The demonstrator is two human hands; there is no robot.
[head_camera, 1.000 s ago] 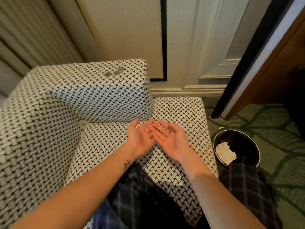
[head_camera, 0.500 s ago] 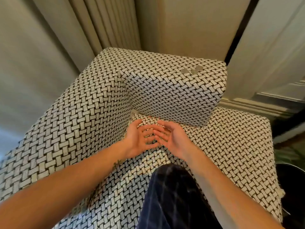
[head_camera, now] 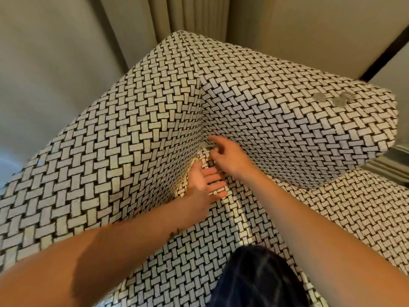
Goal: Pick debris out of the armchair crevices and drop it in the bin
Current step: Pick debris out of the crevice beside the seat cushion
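Note:
The armchair (head_camera: 137, 134), covered in black-and-white woven fabric, fills the view. My left hand (head_camera: 204, 185) lies with straight fingers on the seat cushion (head_camera: 221, 229), pressed against the crevice along the chair's inner wall. My right hand (head_camera: 229, 156) is just above it at the inner corner, its index finger stretched into the corner crevice (head_camera: 202, 144) and its other fingers loosely curled. A small pale bit (head_camera: 205, 150) shows in the gap by that finger; I cannot tell what it is. Neither hand visibly holds anything. The bin is out of view.
Two grey round spots (head_camera: 332, 98) lie on top of the armrest (head_camera: 298, 120) at the right. My knee in dark checked trousers (head_camera: 254, 280) rests on the seat at the bottom. A curtain (head_camera: 188, 16) and pale walls stand close behind the chair.
My view has swung left and closer to the chair's inner corner, so the bin has left the frame. Both hands moved from mid-seat to the corner crevice; the left now lies flat.

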